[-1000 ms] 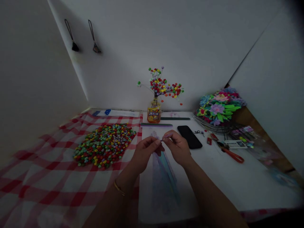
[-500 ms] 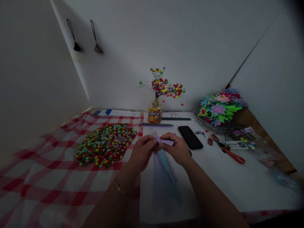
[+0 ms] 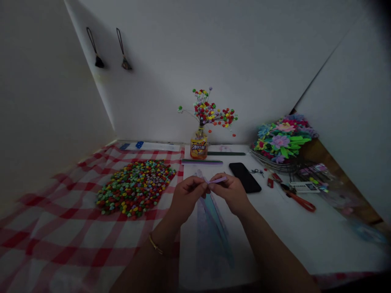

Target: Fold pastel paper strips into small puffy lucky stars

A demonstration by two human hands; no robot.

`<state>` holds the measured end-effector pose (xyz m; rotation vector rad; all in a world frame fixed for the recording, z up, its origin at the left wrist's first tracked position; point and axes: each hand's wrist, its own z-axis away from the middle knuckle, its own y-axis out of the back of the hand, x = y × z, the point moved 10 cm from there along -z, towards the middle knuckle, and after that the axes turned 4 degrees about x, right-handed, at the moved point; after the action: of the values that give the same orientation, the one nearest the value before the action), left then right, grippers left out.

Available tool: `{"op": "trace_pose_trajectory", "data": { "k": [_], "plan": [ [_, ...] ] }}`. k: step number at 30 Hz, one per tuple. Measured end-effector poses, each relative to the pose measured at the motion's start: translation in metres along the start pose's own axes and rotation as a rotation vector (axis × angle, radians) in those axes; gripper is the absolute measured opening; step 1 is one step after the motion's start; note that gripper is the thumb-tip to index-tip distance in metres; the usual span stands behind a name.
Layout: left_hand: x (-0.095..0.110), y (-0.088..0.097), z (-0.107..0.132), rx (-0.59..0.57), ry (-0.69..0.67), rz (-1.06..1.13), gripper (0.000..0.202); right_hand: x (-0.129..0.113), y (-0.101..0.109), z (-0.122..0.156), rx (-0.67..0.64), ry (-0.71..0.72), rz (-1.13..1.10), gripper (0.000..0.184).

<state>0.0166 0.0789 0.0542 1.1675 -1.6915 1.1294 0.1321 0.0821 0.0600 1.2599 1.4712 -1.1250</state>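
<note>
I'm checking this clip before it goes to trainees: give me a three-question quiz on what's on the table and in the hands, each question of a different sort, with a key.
1. True or false: both hands pinch the purple paper strip.
2. Multiple choice: the heap of small coloured paper stars lies on (a) the bare white table, (b) the red checked cloth, (c) the black phone.
3. Fill in: the sprig of coloured stars stands in a ____ behind the hands.

Key
1. True: the left hand and right hand meet on it.
2. b, the red checked cloth.
3. The bottle with the orange label.
</note>
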Motion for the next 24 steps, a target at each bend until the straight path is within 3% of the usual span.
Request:
{"op": "trace_pose_trajectory", "data": {
  "k": [6,17,21,24],
  "plan": [
    [0.004,0.008,0.001,0.066,-0.073,-0.118,0.013,0.007,-0.002,-0.002,-0.035,-0.031,-0.063,0.009],
    [0.006,-0.003,0.000,-0.066,-0.049,0.153,0.019,0.012,-0.018,0.005,-0.143,-0.133,-0.317,0.003],
    [0.008,-0.005,0.000,-0.123,-0.074,0.214,0.019,0.008,-0.022,0.007,-0.169,-0.109,-0.304,0.003],
    [0.005,-0.003,-0.001,-0.103,-0.067,0.246,0.018,0.003,-0.019,0.006,-0.138,-0.059,-0.233,0.004]
  ]
}}
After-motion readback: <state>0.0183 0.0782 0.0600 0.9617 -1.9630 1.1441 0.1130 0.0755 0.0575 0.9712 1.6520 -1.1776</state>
